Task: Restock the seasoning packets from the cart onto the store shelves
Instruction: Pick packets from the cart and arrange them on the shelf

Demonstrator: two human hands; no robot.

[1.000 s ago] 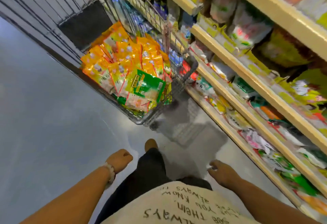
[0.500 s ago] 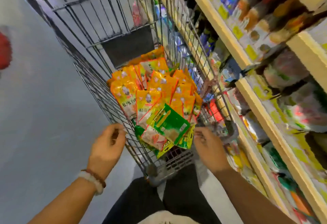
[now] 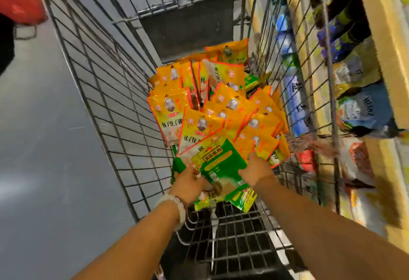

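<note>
- Seasoning packets [image 3: 212, 111]: orange pile in wire cart [image 3: 106, 94], green packet [image 3: 223, 167] on top at near end
- Left hand [image 3: 188, 182] grasps green packet's left edge; right hand [image 3: 256, 171] grasps its right edge
- Shelves [image 3: 380, 43] just right of cart

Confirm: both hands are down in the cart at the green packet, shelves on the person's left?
Not quite. Both the left hand and right hand are at the green packet in the cart, but the shelves are on the person's right, per the head view.
</note>
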